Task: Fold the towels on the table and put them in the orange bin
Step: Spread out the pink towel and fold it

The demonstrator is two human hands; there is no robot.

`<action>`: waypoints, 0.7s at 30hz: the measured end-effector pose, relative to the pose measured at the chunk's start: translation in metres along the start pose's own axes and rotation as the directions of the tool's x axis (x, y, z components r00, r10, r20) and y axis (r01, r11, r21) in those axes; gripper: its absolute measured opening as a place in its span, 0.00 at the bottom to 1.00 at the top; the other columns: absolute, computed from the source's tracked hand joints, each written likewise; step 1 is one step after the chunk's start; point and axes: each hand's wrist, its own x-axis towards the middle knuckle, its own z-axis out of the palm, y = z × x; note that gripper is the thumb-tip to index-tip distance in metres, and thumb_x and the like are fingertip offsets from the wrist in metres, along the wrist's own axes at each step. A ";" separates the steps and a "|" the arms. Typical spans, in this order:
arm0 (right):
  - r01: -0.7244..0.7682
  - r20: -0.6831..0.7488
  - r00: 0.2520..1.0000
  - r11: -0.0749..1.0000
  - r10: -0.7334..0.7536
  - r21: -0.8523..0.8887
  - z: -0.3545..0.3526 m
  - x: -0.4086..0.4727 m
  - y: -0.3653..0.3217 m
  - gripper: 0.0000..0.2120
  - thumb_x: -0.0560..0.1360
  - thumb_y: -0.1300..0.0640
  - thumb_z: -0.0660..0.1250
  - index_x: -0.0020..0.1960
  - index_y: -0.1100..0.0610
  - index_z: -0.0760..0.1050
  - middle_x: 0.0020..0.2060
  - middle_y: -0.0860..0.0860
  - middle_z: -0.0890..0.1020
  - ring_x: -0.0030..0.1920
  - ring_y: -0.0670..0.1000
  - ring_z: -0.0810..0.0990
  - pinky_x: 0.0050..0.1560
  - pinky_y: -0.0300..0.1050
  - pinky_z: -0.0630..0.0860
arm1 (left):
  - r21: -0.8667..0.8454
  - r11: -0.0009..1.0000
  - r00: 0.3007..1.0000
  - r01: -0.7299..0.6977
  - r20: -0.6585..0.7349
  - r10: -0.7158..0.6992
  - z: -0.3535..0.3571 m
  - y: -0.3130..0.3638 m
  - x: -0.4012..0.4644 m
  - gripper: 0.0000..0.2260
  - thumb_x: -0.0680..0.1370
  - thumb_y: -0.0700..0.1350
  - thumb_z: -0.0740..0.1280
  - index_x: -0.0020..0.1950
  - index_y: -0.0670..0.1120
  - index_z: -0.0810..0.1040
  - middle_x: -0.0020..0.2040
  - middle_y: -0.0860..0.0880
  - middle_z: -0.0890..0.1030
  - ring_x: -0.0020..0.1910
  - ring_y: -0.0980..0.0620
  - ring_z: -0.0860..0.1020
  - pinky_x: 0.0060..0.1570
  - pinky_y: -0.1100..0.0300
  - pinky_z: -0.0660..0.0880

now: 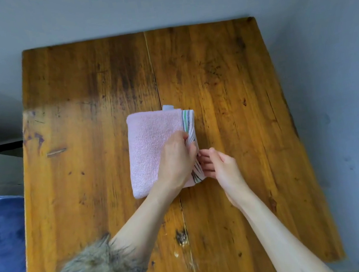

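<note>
Pink towel (152, 148), folded into a small rectangle, is laid near the middle of the wooden table (223, 79). Its striped right edge (partly bunched) is pinched by the left hand (177, 159) and by the right hand (221, 164).

I count one wooden table (210, 67), and on it one folded pink towel (152, 144) with one small white tag (168, 107) showing at its far edge. I can see two bare hands, one left hand (177, 159) and one right hand (221, 164), and both are at the towel's striped right edge. I also count one fur-trimmed dark sleeve (104, 269) near the bottom left, and one blue fabric-covered shape (4, 250) at the left edge.
</note>
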 end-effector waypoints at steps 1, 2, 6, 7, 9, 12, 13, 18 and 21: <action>-0.009 0.005 1.000 1.000 0.009 0.017 -0.001 0.004 -0.005 0.17 0.82 0.52 0.52 0.62 0.58 0.74 0.45 0.46 0.81 0.44 0.43 0.82 0.40 0.34 0.78 | -0.002 1.000 1.000 0.004 0.011 -0.004 0.002 -0.004 0.000 0.06 0.78 0.41 0.61 0.52 0.40 0.74 0.44 0.43 0.79 0.43 0.45 0.77 0.43 0.53 0.72; -0.013 0.015 1.000 1.000 0.012 0.024 -0.002 0.008 -0.010 0.18 0.82 0.51 0.51 0.64 0.58 0.72 0.46 0.46 0.81 0.46 0.43 0.81 0.44 0.36 0.78 | -0.005 1.000 1.000 0.006 0.023 -0.005 0.003 -0.007 0.000 0.07 0.79 0.41 0.61 0.54 0.40 0.75 0.45 0.43 0.79 0.44 0.45 0.77 0.43 0.55 0.72; -0.034 0.088 0.996 0.997 0.028 0.063 -0.002 0.035 -0.039 0.20 0.82 0.49 0.51 0.69 0.57 0.67 0.50 0.48 0.80 0.53 0.48 0.79 0.55 0.46 0.74 | -0.064 0.998 0.997 -0.009 0.076 0.013 0.002 -0.014 -0.003 0.13 0.79 0.39 0.58 0.62 0.39 0.74 0.54 0.41 0.79 0.51 0.45 0.77 0.52 0.51 0.74; -0.056 0.114 0.992 0.994 0.046 0.091 0.000 0.042 -0.047 0.19 0.82 0.49 0.51 0.68 0.56 0.67 0.51 0.49 0.80 0.54 0.49 0.78 0.56 0.48 0.73 | -0.080 0.997 0.996 -0.014 0.083 0.020 0.001 -0.015 -0.005 0.14 0.79 0.38 0.58 0.63 0.39 0.74 0.55 0.41 0.78 0.51 0.44 0.77 0.53 0.49 0.75; -0.073 0.162 0.985 0.990 0.053 0.120 0.005 0.053 -0.058 0.17 0.81 0.50 0.54 0.66 0.56 0.68 0.54 0.52 0.80 0.56 0.52 0.78 0.56 0.49 0.72 | -0.090 0.995 0.995 -0.034 0.090 0.042 -0.001 -0.017 -0.009 0.15 0.79 0.36 0.57 0.64 0.40 0.74 0.55 0.41 0.78 0.52 0.44 0.78 0.54 0.49 0.75; -0.041 0.157 0.987 0.991 0.021 0.126 0.009 0.065 -0.067 0.19 0.80 0.51 0.57 0.69 0.54 0.66 0.59 0.51 0.77 0.59 0.50 0.75 0.58 0.48 0.70 | -0.059 0.994 0.989 -0.089 0.115 0.095 -0.002 -0.020 -0.018 0.16 0.78 0.35 0.57 0.66 0.41 0.73 0.57 0.44 0.79 0.56 0.47 0.76 0.58 0.57 0.71; -0.023 0.137 0.990 0.994 0.008 0.107 0.009 0.067 -0.068 0.19 0.80 0.51 0.57 0.70 0.54 0.65 0.61 0.50 0.76 0.60 0.50 0.74 0.59 0.48 0.69 | -0.032 0.991 0.983 -0.128 0.131 0.131 -0.002 -0.021 -0.021 0.17 0.78 0.34 0.58 0.66 0.41 0.73 0.59 0.44 0.78 0.58 0.47 0.75 0.59 0.59 0.70; 0.100 -0.018 0.995 0.995 -0.099 0.010 0.008 0.060 -0.054 0.19 0.81 0.54 0.56 0.71 0.54 0.64 0.64 0.50 0.74 0.60 0.48 0.75 0.58 0.43 0.72 | 0.320 0.863 0.921 -0.391 0.137 0.366 -0.004 -0.022 -0.028 0.18 0.71 0.29 0.63 0.59 0.40 0.78 0.59 0.43 0.79 0.64 0.40 0.72 0.61 0.42 0.67; 0.160 -0.115 0.978 0.979 -0.175 -0.124 0.009 0.040 -0.031 0.17 0.81 0.54 0.56 0.69 0.54 0.67 0.63 0.50 0.74 0.60 0.46 0.75 0.59 0.42 0.74 | 0.410 0.858 0.940 -0.309 -0.006 0.341 -0.019 -0.033 -0.030 0.20 0.70 0.30 0.56 0.56 0.42 0.79 0.62 0.43 0.77 0.67 0.39 0.69 0.64 0.39 0.64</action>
